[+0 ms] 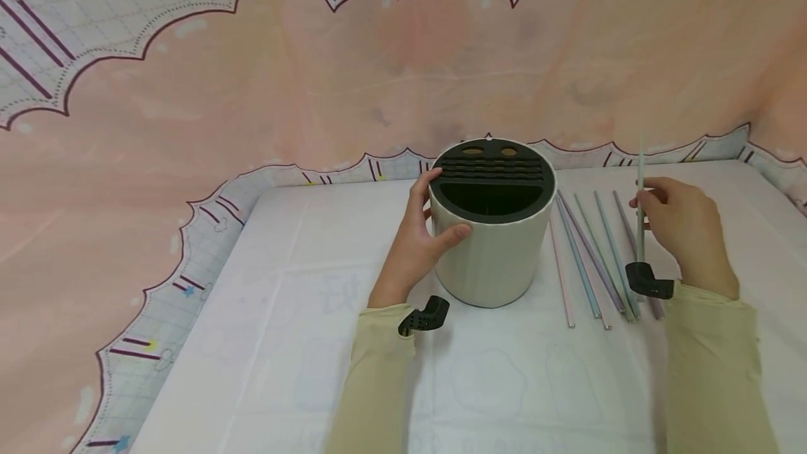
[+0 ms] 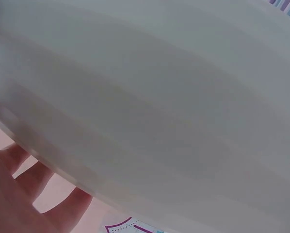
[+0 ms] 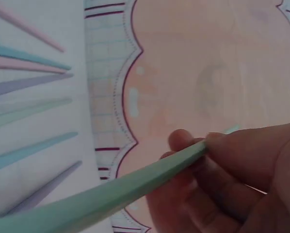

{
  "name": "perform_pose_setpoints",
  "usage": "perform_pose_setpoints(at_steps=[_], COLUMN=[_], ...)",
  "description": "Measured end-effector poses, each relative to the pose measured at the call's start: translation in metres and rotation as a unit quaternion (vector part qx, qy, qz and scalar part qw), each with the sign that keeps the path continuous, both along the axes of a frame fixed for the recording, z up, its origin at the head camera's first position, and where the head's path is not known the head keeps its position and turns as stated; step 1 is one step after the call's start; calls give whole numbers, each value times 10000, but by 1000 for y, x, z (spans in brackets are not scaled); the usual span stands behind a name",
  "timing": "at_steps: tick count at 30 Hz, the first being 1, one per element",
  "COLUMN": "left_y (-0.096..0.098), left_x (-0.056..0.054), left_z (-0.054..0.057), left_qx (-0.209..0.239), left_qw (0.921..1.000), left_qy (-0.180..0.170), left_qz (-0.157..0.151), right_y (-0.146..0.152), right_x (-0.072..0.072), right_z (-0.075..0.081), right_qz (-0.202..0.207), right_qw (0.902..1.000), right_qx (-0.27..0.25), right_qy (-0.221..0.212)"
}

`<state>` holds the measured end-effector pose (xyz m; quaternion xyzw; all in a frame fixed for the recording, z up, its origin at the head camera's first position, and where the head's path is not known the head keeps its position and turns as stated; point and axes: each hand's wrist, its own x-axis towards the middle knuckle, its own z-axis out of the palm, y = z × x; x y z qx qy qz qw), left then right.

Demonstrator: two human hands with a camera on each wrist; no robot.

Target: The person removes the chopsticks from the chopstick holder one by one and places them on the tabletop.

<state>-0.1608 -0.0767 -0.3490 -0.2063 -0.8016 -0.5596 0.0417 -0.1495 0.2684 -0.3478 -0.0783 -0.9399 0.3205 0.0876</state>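
My left hand (image 1: 408, 249) grips the side of a white round utensil holder (image 1: 494, 261), thumb in front and fingers behind its left edge. Its dark lid (image 1: 490, 214) has a wide opening in front, several narrow slots behind that and two oval holes at the back. In the left wrist view, the white wall (image 2: 150, 116) fills most of the picture. To the right, my right hand (image 1: 687, 230) pinches a pale green chopstick (image 3: 111, 196) between thumb and fingers, held upright above the table. Several pastel chopsticks (image 1: 590, 251) lie between the holder and that hand.
A white cloth covers the table (image 1: 265, 356). Behind it hangs a peach-coloured cloth (image 1: 353, 83) with a scalloped, checked border. Black wrist devices (image 1: 424, 317) sit at both cuffs. The loose chopsticks are pink, blue, purple and green, fanned with their thin ends away from me.
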Motion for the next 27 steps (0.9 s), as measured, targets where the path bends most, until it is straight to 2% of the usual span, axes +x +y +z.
perform_pose_setpoints(at_steps=[6, 9, 13, 19, 27], left_y=[2, 2, 4, 7, 10], left_x=[-1, -2, -3, -3, -2], left_z=[-2, -2, -2, -6, -4], left_qx=[58, 21, 15, 16, 23], left_qw=[9998, 9999, 9999, 10000, 10000], left_qy=[165, 143, 106, 62, 89], left_qz=[-6, 7, 34, 44, 35], right_y=[7, 11, 15, 20, 20], right_x=[-5, -8, -11, -13, -15], right_z=[-14, -21, -33, -51, -60], right_qz=[399, 535, 616, 674, 724], right_qw=[9943, 9915, 9912, 9875, 9916], right_qx=[107, 115, 83, 261, 648], right_qy=[-983, -1178, -1168, -1398, -854])
